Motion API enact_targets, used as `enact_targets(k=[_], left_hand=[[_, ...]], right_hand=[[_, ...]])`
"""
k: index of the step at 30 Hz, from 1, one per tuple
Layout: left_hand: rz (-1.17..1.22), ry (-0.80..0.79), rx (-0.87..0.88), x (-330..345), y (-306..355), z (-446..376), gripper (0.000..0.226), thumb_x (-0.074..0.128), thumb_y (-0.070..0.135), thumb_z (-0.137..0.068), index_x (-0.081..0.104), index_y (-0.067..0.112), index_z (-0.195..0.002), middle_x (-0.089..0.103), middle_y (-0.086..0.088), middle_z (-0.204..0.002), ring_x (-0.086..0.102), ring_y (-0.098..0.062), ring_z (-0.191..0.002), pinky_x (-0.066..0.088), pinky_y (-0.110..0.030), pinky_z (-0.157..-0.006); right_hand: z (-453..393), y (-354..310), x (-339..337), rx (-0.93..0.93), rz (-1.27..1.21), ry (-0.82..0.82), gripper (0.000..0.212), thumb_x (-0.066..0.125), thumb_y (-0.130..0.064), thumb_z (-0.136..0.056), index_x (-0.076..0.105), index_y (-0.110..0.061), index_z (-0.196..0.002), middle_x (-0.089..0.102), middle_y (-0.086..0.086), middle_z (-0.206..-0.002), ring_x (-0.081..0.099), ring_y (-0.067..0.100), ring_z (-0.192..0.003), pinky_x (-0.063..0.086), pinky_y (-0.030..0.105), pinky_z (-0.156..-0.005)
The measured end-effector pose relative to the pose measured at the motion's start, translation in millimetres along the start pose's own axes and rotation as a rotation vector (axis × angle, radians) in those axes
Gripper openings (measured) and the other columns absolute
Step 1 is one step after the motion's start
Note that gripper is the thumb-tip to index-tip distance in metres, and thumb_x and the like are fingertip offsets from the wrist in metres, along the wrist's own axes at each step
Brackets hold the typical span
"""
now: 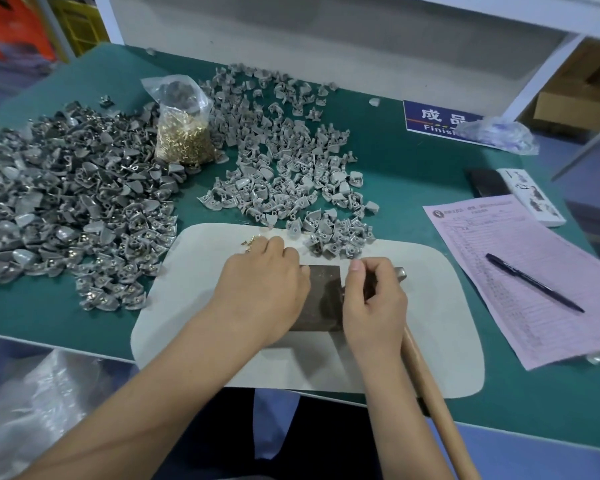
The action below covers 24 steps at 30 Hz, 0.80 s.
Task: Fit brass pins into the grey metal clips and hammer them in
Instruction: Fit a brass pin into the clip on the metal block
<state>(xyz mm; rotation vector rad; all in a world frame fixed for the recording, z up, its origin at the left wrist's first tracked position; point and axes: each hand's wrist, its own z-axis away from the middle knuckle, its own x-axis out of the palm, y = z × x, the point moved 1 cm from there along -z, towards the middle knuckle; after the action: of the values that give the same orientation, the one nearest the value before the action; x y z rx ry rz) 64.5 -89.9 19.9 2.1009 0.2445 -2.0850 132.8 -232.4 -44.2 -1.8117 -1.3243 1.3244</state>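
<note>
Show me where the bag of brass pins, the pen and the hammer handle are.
bag of brass pins (182, 140): head view, on the heap of pins inside the clear bag.
pen (534, 287): head view, middle of its dark barrel.
hammer handle (433, 403): head view, on the wooden shaft.

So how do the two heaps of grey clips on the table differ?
The left heap is larger and densely stacked; the right heap is thinner and spread out, with green table showing between clips. The left heap looks darker, with shiny metal glints; the right heap looks paler and matte. The right heap spills onto the white mat; the left heap stops beside it. Both flank the bag of brass pins.
</note>
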Motion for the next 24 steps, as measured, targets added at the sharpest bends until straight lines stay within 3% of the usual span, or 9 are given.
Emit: enact_targets(k=[4, 8, 11, 14, 18, 21, 24], left_hand=[[0.249, 0.002, -0.047, -1.6, -6.3, 9.1, 0.043, 0.023, 0.060, -0.100, 0.047, 0.024, -0.100, 0.057, 0.004, -0.102, 0.055, -0.022, -0.102, 0.044, -0.038, -0.074], [0.587, 0.062, -0.030, 3.3, -27.3, 27.0, 0.018, 0.037, 0.034, -0.097, 0.052, 0.028, -0.105, 0.057, 0.014, -0.099, 0.054, -0.013, -0.099, 0.045, -0.037, -0.080], [0.703, 0.039, 0.012, 7.6, -35.2, 38.6, 0.027, 0.055, 0.023, -0.090, 0.056, 0.032, -0.115, 0.053, 0.023, -0.105, 0.049, 0.001, -0.104, 0.047, -0.029, -0.091], [0.702, 0.058, 0.052, 11.5, -37.0, 41.8, 0.040, 0.063, 0.016, -0.084, 0.057, 0.027, -0.122, 0.051, 0.021, -0.110, 0.046, 0.002, -0.107, 0.042, -0.020, -0.097], [0.765, 0.096, 0.053, 12.8, -41.4, 43.9, 0.037, 0.066, 0.011, -0.087, 0.061, 0.023, -0.122, 0.051, 0.026, -0.106, 0.047, 0.014, -0.102, 0.032, 0.001, -0.084], [0.787, 0.116, 0.068, 12.6, -43.8, 41.7, 0.025, 0.070, 0.013, -0.090, 0.066, 0.023, -0.113, 0.054, 0.020, -0.099, 0.049, 0.011, -0.095, 0.034, -0.003, -0.079], [0.805, 0.136, 0.065, 14.9, -43.8, 38.9, 0.021, 0.072, 0.011, -0.088, 0.068, 0.022, -0.106, 0.052, 0.019, -0.095, 0.049, 0.010, -0.090, 0.035, -0.004, -0.076]], right_hand=[[-0.7, -5.8, -0.8, -0.013, -0.036, 0.024, 0.018, 0.058, -0.029, -0.097, 0.052, -0.038, -0.083, 0.063, -0.014, -0.083, 0.057, 0.003, -0.070, 0.039, 0.009, -0.065], [5.5, -12.2, -10.1, -0.013, -0.182, 0.132, 0.009, 0.065, -0.028, -0.095, 0.062, -0.036, -0.091, 0.067, -0.010, -0.081, 0.066, 0.018, -0.073, 0.052, 0.031, -0.070], [17.0, -20.4, -17.2, -0.110, -0.164, 0.008, 0.009, 0.066, -0.026, -0.095, 0.066, -0.035, -0.097, 0.069, -0.011, -0.089, 0.066, 0.016, -0.078, 0.050, 0.025, -0.069], [24.9, -30.0, -16.6, -0.100, -0.146, -0.128, 0.006, 0.067, -0.026, -0.095, 0.068, -0.032, -0.097, 0.069, -0.011, -0.090, 0.065, 0.014, -0.079, 0.046, 0.020, -0.067], [26.6, -39.7, -17.7, -0.128, -0.045, -0.239, 0.007, 0.068, -0.022, -0.093, 0.068, -0.029, -0.094, 0.069, -0.012, -0.089, 0.064, 0.013, -0.079, 0.046, 0.021, -0.067], [21.4, -48.2, -16.5, -0.188, 0.053, -0.377, 0.007, 0.069, -0.022, -0.089, 0.069, -0.028, -0.089, 0.066, -0.012, -0.084, 0.062, 0.010, -0.075, 0.051, 0.032, -0.066], [15.5, -58.0, -12.3, -0.250, 0.178, -0.420, 0.004, 0.069, -0.024, -0.085, 0.069, -0.028, -0.086, 0.064, -0.013, -0.081, 0.058, 0.006, -0.073, 0.051, 0.032, -0.067]])
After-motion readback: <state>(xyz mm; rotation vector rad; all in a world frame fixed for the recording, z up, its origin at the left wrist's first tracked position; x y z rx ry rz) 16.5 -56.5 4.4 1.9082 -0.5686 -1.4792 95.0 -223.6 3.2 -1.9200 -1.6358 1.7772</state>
